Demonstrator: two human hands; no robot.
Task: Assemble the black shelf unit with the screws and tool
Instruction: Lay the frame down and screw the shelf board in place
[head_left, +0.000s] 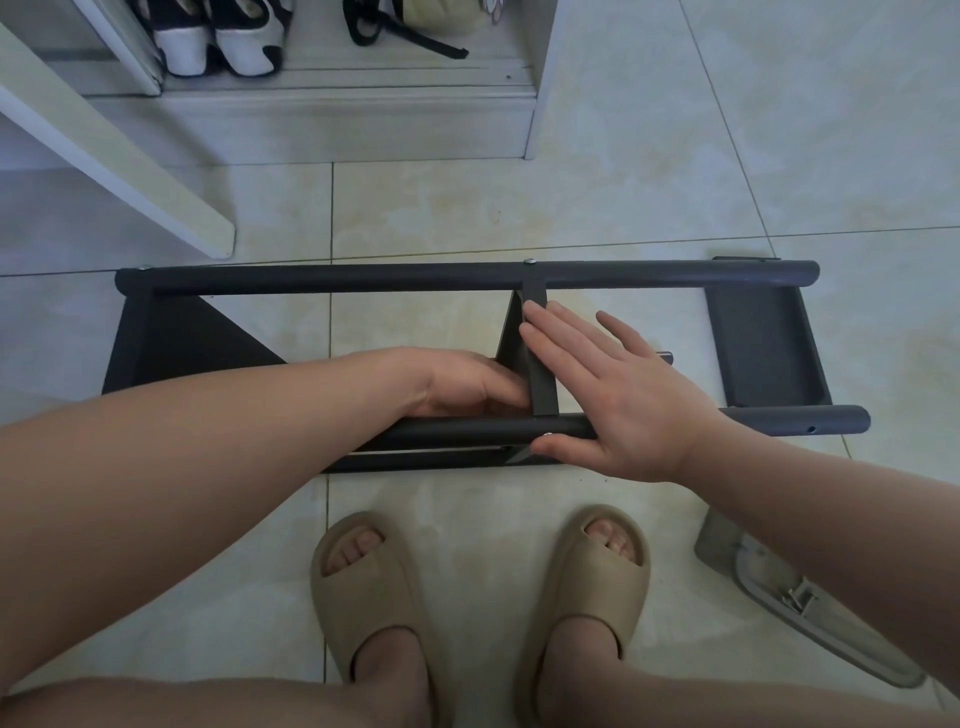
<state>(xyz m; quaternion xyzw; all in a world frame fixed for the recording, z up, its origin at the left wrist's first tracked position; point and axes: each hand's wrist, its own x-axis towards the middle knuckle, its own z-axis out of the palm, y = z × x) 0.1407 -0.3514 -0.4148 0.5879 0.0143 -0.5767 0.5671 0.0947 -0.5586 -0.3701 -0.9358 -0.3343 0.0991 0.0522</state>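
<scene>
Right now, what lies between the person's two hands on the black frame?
A flat black crossbar lies between the left hand and the right hand; the head view shows it.

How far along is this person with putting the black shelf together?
Partly done, I would say. Done: the black frame has three cross panels between its tubes, and a screw head sits above the middle crosspiece. In hand: the right hand presses flat against that crosspiece; the left hand touches it from the other side. Left: an empty hole near the right panel.
</scene>
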